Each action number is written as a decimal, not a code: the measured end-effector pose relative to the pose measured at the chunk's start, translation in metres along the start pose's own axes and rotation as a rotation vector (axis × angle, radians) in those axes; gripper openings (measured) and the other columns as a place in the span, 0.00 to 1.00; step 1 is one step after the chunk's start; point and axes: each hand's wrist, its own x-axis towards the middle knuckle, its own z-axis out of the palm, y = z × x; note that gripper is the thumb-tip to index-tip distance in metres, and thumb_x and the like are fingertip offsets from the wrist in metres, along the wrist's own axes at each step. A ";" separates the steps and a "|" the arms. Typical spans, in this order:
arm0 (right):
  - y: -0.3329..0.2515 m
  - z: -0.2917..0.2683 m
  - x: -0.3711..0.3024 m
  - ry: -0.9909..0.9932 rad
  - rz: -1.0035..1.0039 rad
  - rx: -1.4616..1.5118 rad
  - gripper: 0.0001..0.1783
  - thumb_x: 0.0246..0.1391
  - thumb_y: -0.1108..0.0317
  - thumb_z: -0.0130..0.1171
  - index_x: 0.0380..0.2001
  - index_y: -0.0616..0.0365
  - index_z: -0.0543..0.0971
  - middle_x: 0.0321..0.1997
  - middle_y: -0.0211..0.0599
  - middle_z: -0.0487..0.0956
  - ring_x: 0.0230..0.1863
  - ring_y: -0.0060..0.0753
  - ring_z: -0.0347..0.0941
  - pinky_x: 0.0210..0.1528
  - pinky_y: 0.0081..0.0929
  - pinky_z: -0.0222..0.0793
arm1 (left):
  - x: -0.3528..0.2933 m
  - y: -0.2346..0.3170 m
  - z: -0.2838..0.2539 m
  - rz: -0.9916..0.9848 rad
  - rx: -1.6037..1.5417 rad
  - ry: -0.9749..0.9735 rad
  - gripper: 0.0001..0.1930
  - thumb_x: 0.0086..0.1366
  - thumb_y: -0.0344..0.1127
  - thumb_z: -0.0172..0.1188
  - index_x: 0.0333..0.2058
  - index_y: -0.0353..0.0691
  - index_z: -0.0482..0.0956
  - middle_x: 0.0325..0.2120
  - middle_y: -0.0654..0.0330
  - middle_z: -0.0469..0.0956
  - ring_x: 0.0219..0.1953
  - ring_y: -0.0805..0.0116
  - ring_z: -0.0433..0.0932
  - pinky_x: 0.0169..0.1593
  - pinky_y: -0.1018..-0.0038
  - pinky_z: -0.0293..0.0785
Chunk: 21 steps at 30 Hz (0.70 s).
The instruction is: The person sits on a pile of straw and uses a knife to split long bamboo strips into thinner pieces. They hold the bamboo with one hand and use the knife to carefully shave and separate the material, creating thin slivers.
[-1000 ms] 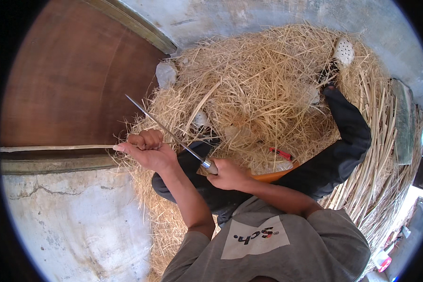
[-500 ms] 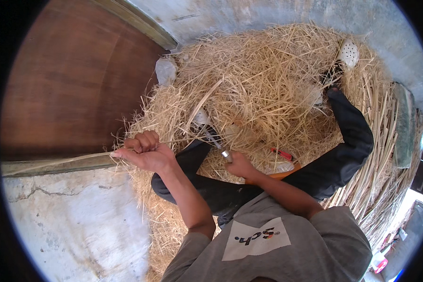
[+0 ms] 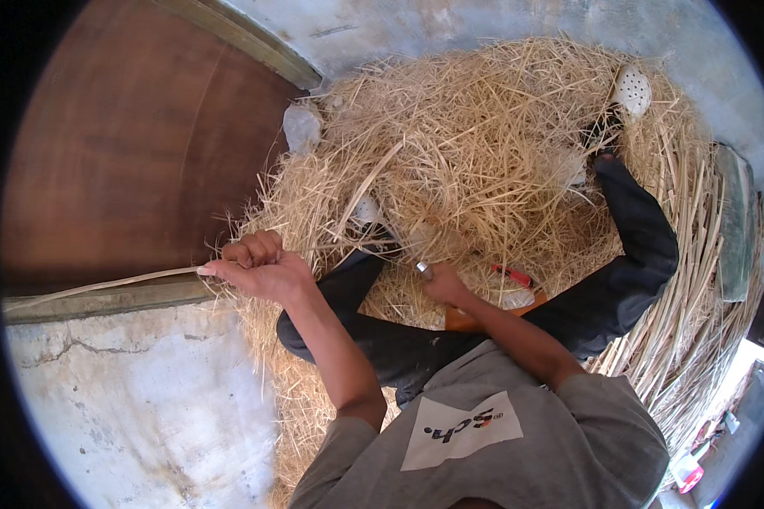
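Note:
My left hand (image 3: 263, 268) is closed around a long thin strip that looks like bamboo or cane (image 3: 140, 278). One end of the strip runs out far to the left past my thumb; the other stretches right, toward the blade. In my right hand (image 3: 446, 284), fingers wrapped round its handle, is a knife with a silver collar (image 3: 424, 267). Its blade points up and left near the strip, thin and blurred, so I cannot tell whether they touch. Beneath both hands lies a thick pile of pale shavings (image 3: 484, 144).
My legs in black trousers (image 3: 624, 263) spread around the pile, with white perforated shoes (image 3: 632, 91). A red-handled tool (image 3: 513, 276) and an orange object (image 3: 460, 321) lie near my right forearm. Long strips (image 3: 654, 339) are bundled at right. A brown door (image 3: 144, 144) stands left.
My right hand with the knife has shifted slightly right and the blade's angle has changed. My left hand stays nearly in place, still gripping the strip.

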 end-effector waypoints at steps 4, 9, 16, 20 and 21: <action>-0.052 -0.003 -0.022 -0.011 -0.195 0.112 0.11 0.40 0.67 0.58 0.27 0.63 0.74 0.21 0.47 0.74 0.23 0.38 0.71 0.29 0.36 0.67 | -0.003 0.002 -0.002 0.017 0.026 -0.019 0.32 0.64 0.68 0.43 0.14 0.51 0.46 0.09 0.71 0.43 0.13 0.78 0.40 0.19 0.76 0.35; 0.052 -0.010 -0.002 -0.079 0.116 -0.075 0.19 0.47 0.59 0.60 0.37 0.61 0.79 0.33 0.55 0.79 0.37 0.53 0.76 0.39 0.43 0.70 | -0.007 0.003 0.014 0.008 0.055 -0.001 0.32 0.65 0.68 0.42 0.14 0.51 0.45 0.10 0.71 0.41 0.14 0.77 0.39 0.20 0.76 0.36; 0.059 -0.015 -0.004 -0.013 0.060 -0.219 0.12 0.41 0.65 0.57 0.27 0.63 0.77 0.26 0.55 0.77 0.34 0.55 0.77 0.38 0.44 0.70 | -0.004 -0.005 0.014 0.040 0.079 -0.004 0.33 0.65 0.68 0.40 0.14 0.51 0.44 0.10 0.71 0.40 0.13 0.77 0.40 0.19 0.76 0.36; 0.033 -0.014 -0.007 -0.079 0.090 0.006 0.12 0.39 0.66 0.56 0.27 0.64 0.77 0.26 0.55 0.78 0.34 0.56 0.76 0.39 0.45 0.71 | -0.007 -0.002 0.017 0.050 0.104 0.016 0.33 0.66 0.68 0.39 0.14 0.51 0.43 0.09 0.71 0.40 0.13 0.77 0.40 0.19 0.76 0.36; 0.058 -0.010 -0.002 -0.079 0.116 -0.009 0.13 0.39 0.66 0.56 0.28 0.64 0.77 0.26 0.55 0.78 0.34 0.57 0.76 0.40 0.45 0.71 | -0.008 -0.005 0.023 0.041 0.091 0.018 0.33 0.66 0.68 0.39 0.14 0.51 0.43 0.09 0.71 0.41 0.13 0.77 0.40 0.19 0.76 0.36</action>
